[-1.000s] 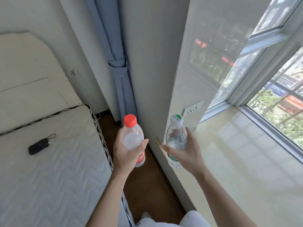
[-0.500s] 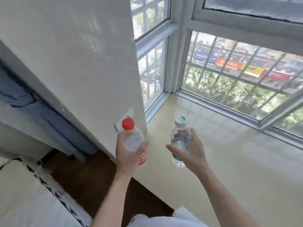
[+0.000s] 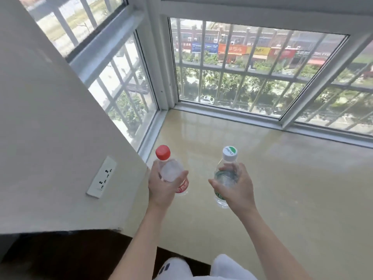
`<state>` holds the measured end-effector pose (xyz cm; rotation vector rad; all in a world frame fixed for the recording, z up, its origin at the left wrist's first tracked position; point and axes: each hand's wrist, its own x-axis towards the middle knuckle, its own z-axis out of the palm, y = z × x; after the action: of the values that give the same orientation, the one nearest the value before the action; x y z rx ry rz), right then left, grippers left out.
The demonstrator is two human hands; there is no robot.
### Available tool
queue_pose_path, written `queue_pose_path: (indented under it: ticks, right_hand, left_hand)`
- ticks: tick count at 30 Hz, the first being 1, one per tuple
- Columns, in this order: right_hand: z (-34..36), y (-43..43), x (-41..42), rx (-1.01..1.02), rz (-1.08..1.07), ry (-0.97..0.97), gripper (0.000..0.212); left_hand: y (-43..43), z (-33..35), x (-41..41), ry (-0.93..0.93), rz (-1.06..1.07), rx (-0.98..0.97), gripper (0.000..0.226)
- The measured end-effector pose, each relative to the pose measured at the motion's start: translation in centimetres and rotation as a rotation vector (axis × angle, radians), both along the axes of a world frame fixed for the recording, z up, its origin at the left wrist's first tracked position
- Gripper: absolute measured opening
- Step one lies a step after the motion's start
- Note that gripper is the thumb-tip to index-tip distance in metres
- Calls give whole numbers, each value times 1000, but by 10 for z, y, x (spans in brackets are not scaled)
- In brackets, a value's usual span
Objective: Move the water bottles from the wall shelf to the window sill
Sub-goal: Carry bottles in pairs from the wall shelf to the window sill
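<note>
Red-capped bottle (image 3: 171, 172): clear plastic with a red label band low on the body. It is held roughly upright over the near left part of the window sill (image 3: 292, 199). The left grip (image 3: 161, 187) is clamped round its middle, thumb across the front, fingers behind.

White-capped bottle (image 3: 226, 179): clear, with a green mark on the cap and a green label low down, partly filled with water. It is also upright over the sill, beside the first bottle and apart from it. The right grip (image 3: 239, 188) is wrapped round its body from the right side.

I cannot tell whether either base touches the sill.

The sill is a glossy beige slab running into a corner under the barred window (image 3: 252, 73). The wall (image 3: 50, 128) to the left carries a white socket (image 3: 101, 176). Below it is a dark floor (image 3: 70, 257), and white trousers (image 3: 228, 267) show at the bottom edge.
</note>
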<state>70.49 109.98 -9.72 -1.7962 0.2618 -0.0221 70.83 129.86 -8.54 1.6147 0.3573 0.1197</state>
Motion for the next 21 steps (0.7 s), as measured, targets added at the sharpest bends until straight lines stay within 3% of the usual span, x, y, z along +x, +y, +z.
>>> queue_pose_path:
  ticks: [4,10,16,21]
  right_hand:
    - [-23,13,14,-17,-100,7,48]
    - [-88,27,46,-7,-169,38,46]
    - [-182,33,79,-21,-127,24,47]
    - [-227,32,114,-28,-103,-57,51]
  left_hand:
    - [13,-30,27,47,-42,-24,54]
    - [37,-104,58,116,-118,88,50]
    - [49,-199,105,86,-210,276,48]
    - [51,-252,141,52,-246,304,52]
